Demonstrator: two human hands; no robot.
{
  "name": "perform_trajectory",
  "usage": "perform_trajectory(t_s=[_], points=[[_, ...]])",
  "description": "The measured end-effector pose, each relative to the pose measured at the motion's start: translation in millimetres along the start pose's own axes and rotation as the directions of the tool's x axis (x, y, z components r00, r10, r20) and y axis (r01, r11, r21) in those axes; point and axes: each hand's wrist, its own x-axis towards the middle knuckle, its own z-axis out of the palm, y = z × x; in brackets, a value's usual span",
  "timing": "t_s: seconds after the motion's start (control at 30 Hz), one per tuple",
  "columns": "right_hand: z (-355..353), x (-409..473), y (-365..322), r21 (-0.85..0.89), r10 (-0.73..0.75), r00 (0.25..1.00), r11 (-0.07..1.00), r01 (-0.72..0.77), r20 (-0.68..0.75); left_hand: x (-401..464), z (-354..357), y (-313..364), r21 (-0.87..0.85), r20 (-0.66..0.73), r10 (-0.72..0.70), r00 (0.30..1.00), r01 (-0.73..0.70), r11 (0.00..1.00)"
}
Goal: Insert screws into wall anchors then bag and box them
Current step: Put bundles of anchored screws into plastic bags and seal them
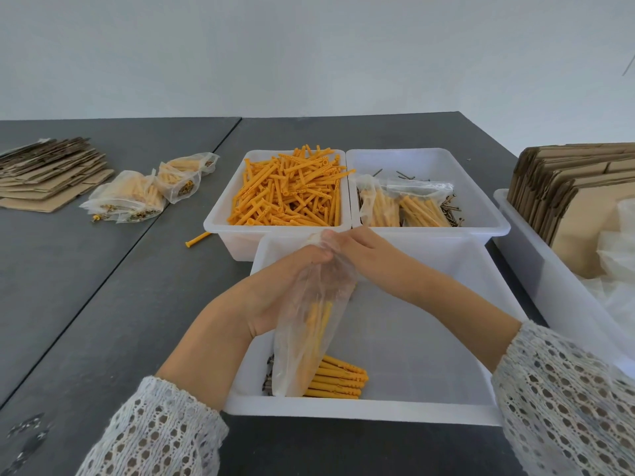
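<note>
While gripped: bag (311,324) between hands (331,250)

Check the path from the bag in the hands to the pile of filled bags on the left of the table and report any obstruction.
Nothing visible blocks it. Both hands, left hand and right hand, grip the plastic bag over the near bin. Only that bin's wall and bare table lie before the filled bags; one loose anchor lies nearby.

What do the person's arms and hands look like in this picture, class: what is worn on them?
Both hands, left hand and right hand, are bare, without gloves. Each forearm wears a pale, whitish open-knit sleeve with a lacy pattern of holes, ending short of the wrist.
</note>
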Motion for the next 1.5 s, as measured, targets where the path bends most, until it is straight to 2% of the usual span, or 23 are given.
perform_trajectory(t_s=[0.1, 0.27, 0.4, 0.47, 0.53, 0.63, 0.67, 0.73, 0.8, 0.93, 1.03, 1.37, 1.5], points=[[0.8, -0.1, -1.0, -0.057, 0.011, 0.999, 0.998, -0.013, -0.035, -0.7, -0.4, 0.2, -0.004, 0.008, -0.006, 1.000, 0.006, 1.000], [-7.0, 8.2, 8.3, -0.128, -0.018, 0.944, 0.991, -0.026, -0.330, 1.6, -3.4, -0.2, -0.052, -0.095, -0.040, 0.995, 0.036, 0.998], [-17.2, 10.3, 16.9, -0.158, 0.107, 0.900, 0.969, -0.189, -0.423, 3.5, -5.2, -0.5, -0.131, -0.198, 0.031, 0.980, -0.057, 0.990], [-17.2, 8.8, 18.7, -0.138, 0.192, 0.910, 0.956, -0.258, -0.368, 4.5, -7.2, 0.2, -0.186, -0.232, 0.070, 0.970, -0.115, 0.976], [-12.4, 7.0, 19.1, -0.108, 0.261, 0.932, 0.949, -0.295, -0.251, 4.7, -9.6, 1.4, -0.222, -0.229, 0.097, 0.969, -0.149, 0.964], [-3.5, 4.0, 19.2, -0.305, 0.336, 0.941, 0.901, -0.309, 0.039, 4.5, -10.5, 3.2, -0.270, -0.252, 0.100, 0.963, -0.169, 0.948], [0.0, 2.3, 18.6, -0.387, 0.383, 0.906, 0.875, -0.292, 0.183, 4.5, -10.3, 3.3, -0.274, -0.266, 0.099, 0.959, -0.174, 0.946], [9.1, -1.9, 17.0, -0.498, 0.463, 0.772, 0.838, -0.223, 0.434, 4.7, -10.8, 2.2, -0.260, -0.295, 0.089, 0.951, -0.170, 0.951], [20.0, -5.7, 17.2, -0.523, 0.496, 0.674, 0.831, -0.187, 0.547, 4.7, -10.3, 2.7, -0.244, -0.306, 0.080, 0.949, -0.160, 0.957], [36.3, -8.8, 21.9, -0.526, 0.404, 0.742, 0.847, -0.082, 0.535, 5.5, -10.1, 2.2, -0.243, -0.300, 0.073, 0.951, -0.150, 0.958], [40.3, -11.3, 22.1, -0.533, 0.384, 0.769, 0.844, -0.067, 0.512, 5.7, -10.9, 1.6, -0.241, -0.298, 0.062, 0.953, -0.138, 0.961], [35.1, -10.7, 21.1, -0.624, 0.401, 0.777, 0.781, -0.012, 0.486, 5.2, -11.9, 2.5, -0.232, -0.327, 0.055, 0.944, -0.136, 0.963], [35.2, -9.3, 23.8, -0.646, 0.412, 0.766, 0.764, 0.005, 0.493, 4.2, -11.4, 3.8, -0.293, -0.301, 0.056, 0.952, -0.148, 0.944]])
